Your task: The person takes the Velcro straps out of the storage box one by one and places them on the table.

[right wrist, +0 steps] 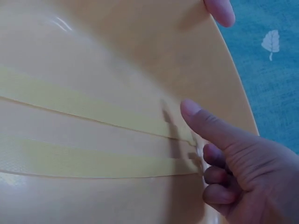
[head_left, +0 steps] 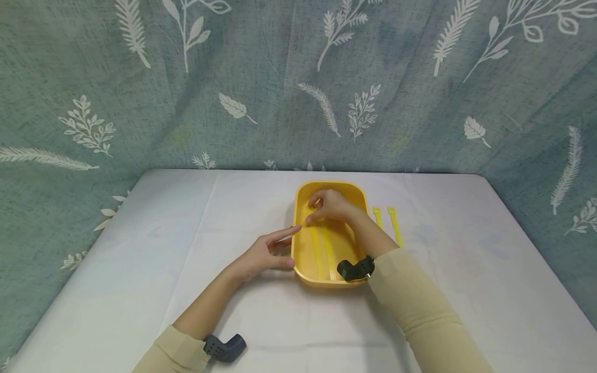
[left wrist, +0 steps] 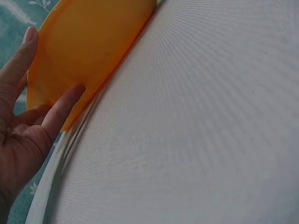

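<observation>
A yellow rectangular tray [head_left: 305, 259] with rounded corners stands on the white-covered table. Two flat, pale yellow strips [right wrist: 84, 158] lie lengthwise side by side on its floor; their exact kind cannot be told. My left hand [head_left: 262, 255] is at the tray's left side, fingers spread and mostly straight, with fingertips touching the outer wall [left wrist: 93, 46]. Inside the tray my right hand [head_left: 332, 205] hovers over the strips' far ends. Its fingers curl loosely near those ends and the thumb stands apart, with nothing seen pinched between them.
Two more yellow strips [head_left: 395, 226] with slotted heads lie on the table just right of the tray, partly behind the right forearm. A dark wrist-worn device [head_left: 355, 269] overhangs the tray's near right corner. Patterned blue-green cloth [head_left: 270, 77] hangs behind the table [head_left: 154, 233].
</observation>
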Motion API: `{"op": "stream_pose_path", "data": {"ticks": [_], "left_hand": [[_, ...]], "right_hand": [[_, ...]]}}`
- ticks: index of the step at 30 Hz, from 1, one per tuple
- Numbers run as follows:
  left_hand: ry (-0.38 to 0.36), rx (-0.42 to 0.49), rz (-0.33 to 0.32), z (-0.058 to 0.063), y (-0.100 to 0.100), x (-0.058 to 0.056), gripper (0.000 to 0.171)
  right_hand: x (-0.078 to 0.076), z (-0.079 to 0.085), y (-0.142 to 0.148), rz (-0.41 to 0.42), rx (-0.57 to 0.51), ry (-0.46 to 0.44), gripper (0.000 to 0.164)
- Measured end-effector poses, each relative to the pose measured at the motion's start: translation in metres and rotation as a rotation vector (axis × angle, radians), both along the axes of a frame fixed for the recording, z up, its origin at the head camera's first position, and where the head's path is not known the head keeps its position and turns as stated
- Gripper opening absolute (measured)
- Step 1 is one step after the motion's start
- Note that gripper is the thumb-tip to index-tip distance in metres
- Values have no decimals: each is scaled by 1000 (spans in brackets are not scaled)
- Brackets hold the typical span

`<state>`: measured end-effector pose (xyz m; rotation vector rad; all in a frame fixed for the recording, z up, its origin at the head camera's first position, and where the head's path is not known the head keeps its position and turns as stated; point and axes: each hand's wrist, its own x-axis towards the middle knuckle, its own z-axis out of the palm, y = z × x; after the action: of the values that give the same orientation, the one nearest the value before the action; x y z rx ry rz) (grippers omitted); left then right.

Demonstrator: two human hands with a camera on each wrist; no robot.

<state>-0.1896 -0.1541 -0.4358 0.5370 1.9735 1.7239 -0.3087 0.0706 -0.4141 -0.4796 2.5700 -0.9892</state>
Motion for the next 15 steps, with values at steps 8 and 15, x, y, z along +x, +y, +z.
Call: {"op": "stream_pose_path", "data": {"ticks": [8,15], "left_hand": [[5,-19,1,-1,1,0,75],[10,5,-4,-1,0,0,78]], "right_hand": [[1,-1,3,64,57,-14,57],[3,1,1,91,91,9,56]]}}
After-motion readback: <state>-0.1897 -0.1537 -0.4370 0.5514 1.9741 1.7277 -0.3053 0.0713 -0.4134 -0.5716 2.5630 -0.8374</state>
